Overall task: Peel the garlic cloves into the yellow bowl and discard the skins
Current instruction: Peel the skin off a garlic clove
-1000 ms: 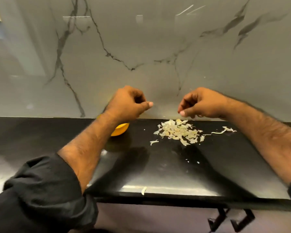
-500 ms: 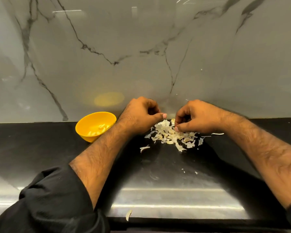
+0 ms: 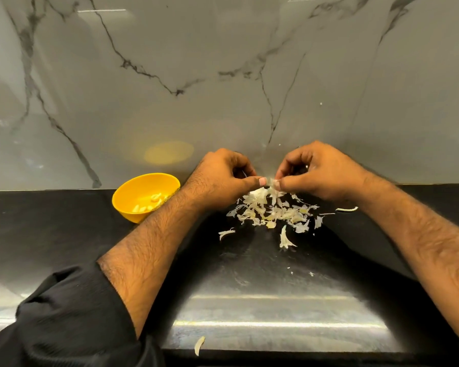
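Observation:
My left hand (image 3: 223,176) and my right hand (image 3: 321,170) meet thumb to thumb just above a pile of garlic skins (image 3: 273,210) on the black counter. Both pinch one small pale garlic piece (image 3: 269,182) between the thumbs and fingers; I cannot tell whether it is a clove or only skin. The yellow bowl (image 3: 133,192) stands to the left of my left wrist against the wall, with several peeled cloves (image 3: 154,201) in it.
The black counter (image 3: 64,234) ends at a marble wall (image 3: 223,75) right behind the hands. Loose skin scraps lie apart from the pile (image 3: 226,233), one strip at the right (image 3: 347,209) and one at the front edge (image 3: 199,345).
The hands came down from in front of the wall and closed together over the skin pile, now pinching one piece between them. The view tilted down, bringing the bowl into sight.

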`<state>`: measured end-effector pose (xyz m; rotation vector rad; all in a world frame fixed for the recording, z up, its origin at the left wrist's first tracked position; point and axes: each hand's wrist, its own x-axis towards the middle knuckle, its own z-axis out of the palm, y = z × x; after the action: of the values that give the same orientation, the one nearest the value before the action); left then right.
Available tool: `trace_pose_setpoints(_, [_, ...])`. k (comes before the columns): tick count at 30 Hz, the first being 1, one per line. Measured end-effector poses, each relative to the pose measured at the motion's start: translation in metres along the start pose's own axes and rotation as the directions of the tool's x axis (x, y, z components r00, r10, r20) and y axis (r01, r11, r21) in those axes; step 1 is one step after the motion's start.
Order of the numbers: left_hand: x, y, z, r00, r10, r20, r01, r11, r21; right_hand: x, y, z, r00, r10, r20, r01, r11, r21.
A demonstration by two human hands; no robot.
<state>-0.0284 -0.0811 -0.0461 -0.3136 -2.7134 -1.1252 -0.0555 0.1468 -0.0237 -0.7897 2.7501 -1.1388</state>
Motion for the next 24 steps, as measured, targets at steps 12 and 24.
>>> trace_pose_setpoints(12, [-0.005, 0.004, 0.003, 0.995, 0.096, 0.019, -0.089, 0.965, -0.248, -0.005, 0.012, 0.001, 0.996, 0.018, 0.092, -0.07, 0.805, 0.589])
trace_pose_setpoints(24, [-0.005, 0.003, 0.0, 0.994, 0.101, -0.042, -0.109, 0.928, -0.357, 0.0, 0.018, 0.004, 0.997, 0.072, -0.024, -0.059, 0.935, 0.349])
